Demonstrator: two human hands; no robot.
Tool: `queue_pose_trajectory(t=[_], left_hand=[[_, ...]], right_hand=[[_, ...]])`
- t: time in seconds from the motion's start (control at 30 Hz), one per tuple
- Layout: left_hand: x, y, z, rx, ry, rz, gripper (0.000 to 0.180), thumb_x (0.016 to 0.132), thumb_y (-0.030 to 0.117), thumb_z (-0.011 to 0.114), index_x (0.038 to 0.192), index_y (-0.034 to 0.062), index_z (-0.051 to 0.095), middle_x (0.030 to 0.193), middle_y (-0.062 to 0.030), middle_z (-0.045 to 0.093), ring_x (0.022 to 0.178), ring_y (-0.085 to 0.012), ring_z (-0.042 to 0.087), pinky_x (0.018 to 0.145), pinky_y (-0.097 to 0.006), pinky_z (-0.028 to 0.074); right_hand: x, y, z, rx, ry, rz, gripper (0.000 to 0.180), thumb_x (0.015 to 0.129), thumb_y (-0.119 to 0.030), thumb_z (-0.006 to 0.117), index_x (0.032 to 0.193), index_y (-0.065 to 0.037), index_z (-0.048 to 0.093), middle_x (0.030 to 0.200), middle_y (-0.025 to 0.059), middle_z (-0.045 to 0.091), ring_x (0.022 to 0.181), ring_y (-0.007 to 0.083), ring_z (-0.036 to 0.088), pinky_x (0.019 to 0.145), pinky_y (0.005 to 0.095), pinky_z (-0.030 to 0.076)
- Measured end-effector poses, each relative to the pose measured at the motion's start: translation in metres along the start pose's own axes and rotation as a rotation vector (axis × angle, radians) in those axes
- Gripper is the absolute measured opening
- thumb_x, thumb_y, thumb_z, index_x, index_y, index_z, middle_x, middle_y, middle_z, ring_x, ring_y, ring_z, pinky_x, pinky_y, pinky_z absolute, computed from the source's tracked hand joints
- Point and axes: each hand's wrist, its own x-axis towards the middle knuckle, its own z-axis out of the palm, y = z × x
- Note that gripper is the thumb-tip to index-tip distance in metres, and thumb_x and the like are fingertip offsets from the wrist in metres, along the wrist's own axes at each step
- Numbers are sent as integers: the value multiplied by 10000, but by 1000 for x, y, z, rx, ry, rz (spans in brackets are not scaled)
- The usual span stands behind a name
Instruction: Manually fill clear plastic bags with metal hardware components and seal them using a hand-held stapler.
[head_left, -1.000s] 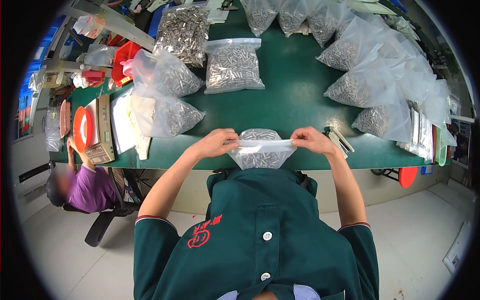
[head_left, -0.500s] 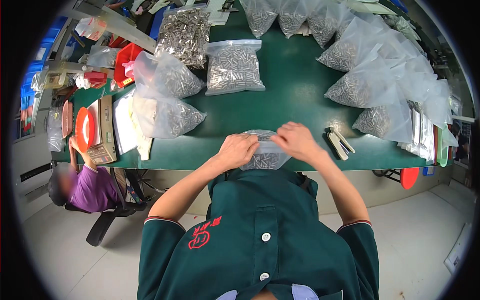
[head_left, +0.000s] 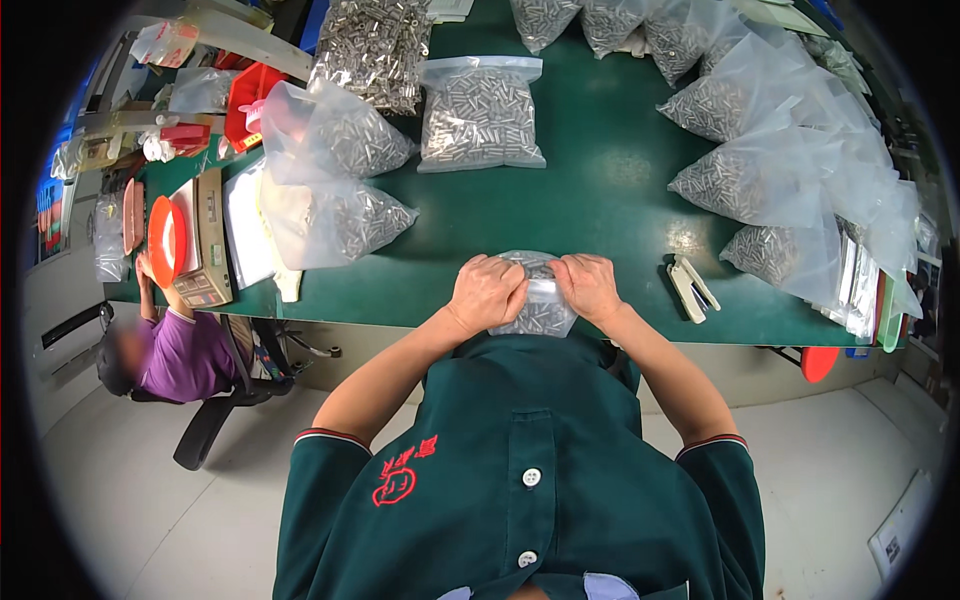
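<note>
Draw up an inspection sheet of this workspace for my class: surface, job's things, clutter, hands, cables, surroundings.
Surface: dark green, smooth tabletop.
Job's things: small clear plastic bag of silvery metal pieces, between the hands at the table's near edge.
Clutter: cream-coloured stapler to the right; flat clear plastic bag of metal pieces beyond the hands; pointed translucent plastic bags grouped on the right; orange-red round dish at far left.
Left hand: fingers curled on the small bag's left side.
Right hand: fingers curled on its right side.
Cables: nothing seen.
Surroundings: seated person in purple, left; pale floor.
</note>
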Motion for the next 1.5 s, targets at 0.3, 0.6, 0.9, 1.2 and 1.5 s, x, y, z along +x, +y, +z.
queue_pose_trajectory(t=[0.3,0.6,0.9,1.2,1.5], left_hand=[[7,7,-16,-80,-146,-85,165,790,173,586,701,61,504,592,-100,526,553,-294,533,554,-392,407],[32,17,-32,-351,-570,-281,219,834,248,591,912,44,595,833,-152,615,810,-350,576,681,-426,440],[47,31,-10,-462,-590,-484,213,785,225,629,854,26,661,748,-124,629,709,-260,591,677,-356,450],[45,24,-5,-545,-648,-624,192,798,203,623,810,14,656,672,-67,592,647,-140,525,643,-297,426],[48,34,-9,-562,-570,-447,202,801,256,583,875,95,680,855,-68,658,795,-249,609,739,-347,459]], right_hand=[[3,-1,-13,-7,-166,27,406,887,-288,524,563,-43,514,550,130,558,541,321,563,526,421,446],[19,-18,-43,-36,-368,64,494,934,-359,428,605,-28,590,563,167,565,584,370,563,578,459,444],[11,-7,-55,-72,-384,67,462,906,-359,452,620,-34,615,601,167,586,598,359,571,585,454,451],[-81,74,-126,-673,171,367,723,610,-404,787,1159,-24,512,1066,130,550,992,302,518,790,423,412],[-131,113,-107,-545,-14,627,631,661,-319,779,1123,-18,472,1063,124,533,919,277,529,733,359,425]])
